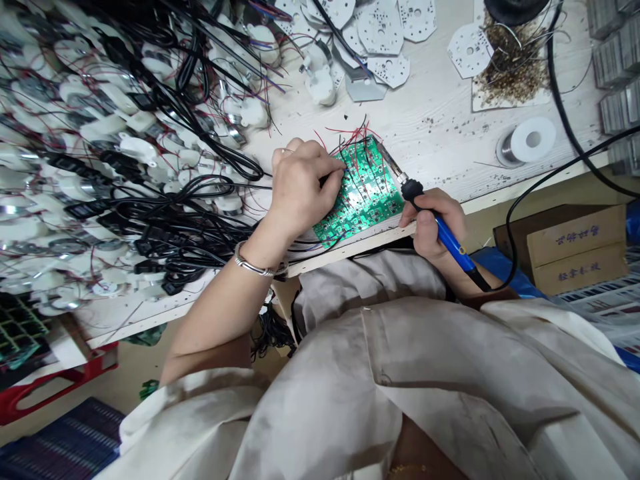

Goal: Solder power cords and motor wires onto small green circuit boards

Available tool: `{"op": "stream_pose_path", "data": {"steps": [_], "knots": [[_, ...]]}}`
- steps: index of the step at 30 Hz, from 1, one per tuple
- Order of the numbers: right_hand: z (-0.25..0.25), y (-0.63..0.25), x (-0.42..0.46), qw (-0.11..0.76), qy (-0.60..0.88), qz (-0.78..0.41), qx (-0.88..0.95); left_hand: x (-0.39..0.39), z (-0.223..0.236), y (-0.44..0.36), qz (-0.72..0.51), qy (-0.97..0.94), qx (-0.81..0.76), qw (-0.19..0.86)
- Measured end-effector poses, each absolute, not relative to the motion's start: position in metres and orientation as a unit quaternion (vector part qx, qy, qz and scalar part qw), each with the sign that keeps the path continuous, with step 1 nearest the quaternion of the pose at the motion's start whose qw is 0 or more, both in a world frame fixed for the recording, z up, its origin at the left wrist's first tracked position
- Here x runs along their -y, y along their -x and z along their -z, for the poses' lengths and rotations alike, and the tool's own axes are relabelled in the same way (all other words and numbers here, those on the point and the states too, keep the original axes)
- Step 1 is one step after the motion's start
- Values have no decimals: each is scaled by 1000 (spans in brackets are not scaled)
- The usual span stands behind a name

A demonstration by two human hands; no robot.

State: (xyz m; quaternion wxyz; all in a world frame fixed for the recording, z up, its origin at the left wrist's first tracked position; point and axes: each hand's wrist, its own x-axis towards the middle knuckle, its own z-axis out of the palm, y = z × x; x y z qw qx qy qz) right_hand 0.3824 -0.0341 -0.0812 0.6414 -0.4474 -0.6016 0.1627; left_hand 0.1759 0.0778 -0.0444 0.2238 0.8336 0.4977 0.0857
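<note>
A green circuit board panel (367,190) lies on the white bench near its front edge, with short red and black wires (363,140) standing up along its far side. My left hand (305,183) is at the board's left edge, its thumb and forefinger pinched together over it; whatever they grip is hidden or too small to name. In my right hand (435,223) is a blue soldering iron (453,243), held by its handle. Its metal tip points up and left to the board's far right corner; I cannot tell whether it touches.
Heaped white motors (100,120) with red wires and black cables (200,200) cover the left. White octagonal plates (380,30) lie at the back. A solder spool (533,140) and a residue-covered pad (515,67) are right. The iron's cord (515,220) loops over the bench edge.
</note>
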Motion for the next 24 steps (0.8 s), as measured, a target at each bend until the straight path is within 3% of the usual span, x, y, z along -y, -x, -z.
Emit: {"op": "stream_pose_path", "data": {"steps": [6, 12, 24], "knots": [[84, -385, 37, 619, 457, -160, 618, -84, 47, -176, -117, -802, -515, 280], [78, -383, 39, 569, 508, -166, 625, -80, 54, -175, -142, -801, -523, 254], [63, -376, 30, 547, 494, -143, 660, -78, 61, -174, -119, -804, -521, 259]]}}
